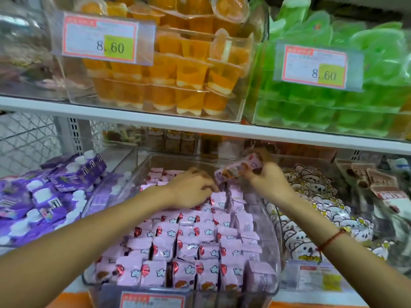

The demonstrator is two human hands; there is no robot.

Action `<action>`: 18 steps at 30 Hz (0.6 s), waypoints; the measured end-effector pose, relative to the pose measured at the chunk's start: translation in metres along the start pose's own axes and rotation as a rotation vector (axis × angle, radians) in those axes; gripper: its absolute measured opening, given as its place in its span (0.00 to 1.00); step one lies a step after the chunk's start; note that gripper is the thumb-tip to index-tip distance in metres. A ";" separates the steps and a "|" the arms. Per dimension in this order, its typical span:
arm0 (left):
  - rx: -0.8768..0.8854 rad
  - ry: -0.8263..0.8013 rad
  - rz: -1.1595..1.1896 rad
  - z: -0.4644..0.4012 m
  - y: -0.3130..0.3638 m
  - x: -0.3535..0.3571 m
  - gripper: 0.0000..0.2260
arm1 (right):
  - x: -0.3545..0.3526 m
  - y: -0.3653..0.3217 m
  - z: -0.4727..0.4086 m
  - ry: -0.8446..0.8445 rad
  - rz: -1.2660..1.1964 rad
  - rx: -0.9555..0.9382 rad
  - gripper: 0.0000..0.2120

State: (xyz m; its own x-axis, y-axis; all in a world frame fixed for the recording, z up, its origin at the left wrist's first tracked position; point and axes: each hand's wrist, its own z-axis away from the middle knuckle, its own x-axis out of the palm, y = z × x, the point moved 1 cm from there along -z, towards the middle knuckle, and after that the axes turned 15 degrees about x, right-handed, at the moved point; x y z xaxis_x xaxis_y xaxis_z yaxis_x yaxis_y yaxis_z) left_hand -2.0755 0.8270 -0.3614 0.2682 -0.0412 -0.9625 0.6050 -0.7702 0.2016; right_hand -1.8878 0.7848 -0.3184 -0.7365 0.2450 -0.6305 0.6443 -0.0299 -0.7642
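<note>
The right grip (264, 176) is closed around one pink packet (235, 170), pinching it by its end and holding it tilted in the air. It sits just above the far end of the clear bin (277, 252). Just to that grip's left, the left grip (191, 187) lies palm down on the rows of pink packets (189, 241) standing in the bin. Its fingers bend into the back rows, and I cannot tell whether they hold one or only press. The raised packet nearly meets the left grip's fingertips. A red string (331, 238) circles the right wrist. Purple pouches (55, 185) lie off to the left of the left grip, and bear-faced packets (311, 196) lie right of the right grip. On the shelf (155, 112) above both stand orange jelly cups (178, 74) and green jelly cups (333, 96).
</note>
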 end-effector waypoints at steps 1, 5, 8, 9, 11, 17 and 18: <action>0.001 -0.005 0.029 0.003 -0.001 0.000 0.14 | 0.002 -0.002 -0.003 -0.036 0.067 -0.014 0.15; -0.003 0.062 0.141 0.009 -0.003 0.000 0.14 | 0.010 -0.011 -0.018 -0.152 0.332 -0.141 0.17; -0.082 0.238 0.171 0.010 -0.001 -0.003 0.12 | 0.020 -0.014 -0.027 -0.236 0.401 -0.141 0.11; -0.115 0.277 0.155 0.010 0.000 -0.004 0.12 | 0.024 -0.014 -0.028 -0.233 0.400 -0.161 0.07; -0.151 0.305 0.102 0.009 0.002 -0.004 0.13 | 0.032 -0.013 -0.032 -0.209 0.439 -0.212 0.04; -0.128 0.230 -0.054 0.012 0.009 0.008 0.16 | 0.035 -0.008 -0.035 -0.447 0.626 -0.206 0.16; -0.115 0.202 -0.065 0.011 0.010 0.010 0.17 | 0.033 -0.008 -0.035 -0.496 0.630 -0.197 0.18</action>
State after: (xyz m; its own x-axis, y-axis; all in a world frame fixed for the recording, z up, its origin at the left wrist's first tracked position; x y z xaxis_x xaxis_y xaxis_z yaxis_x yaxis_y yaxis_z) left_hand -2.0756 0.8119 -0.3707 0.3634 0.1427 -0.9206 0.7039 -0.6894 0.1710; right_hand -1.9100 0.8271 -0.3284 -0.2011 -0.2188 -0.9548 0.9572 0.1631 -0.2390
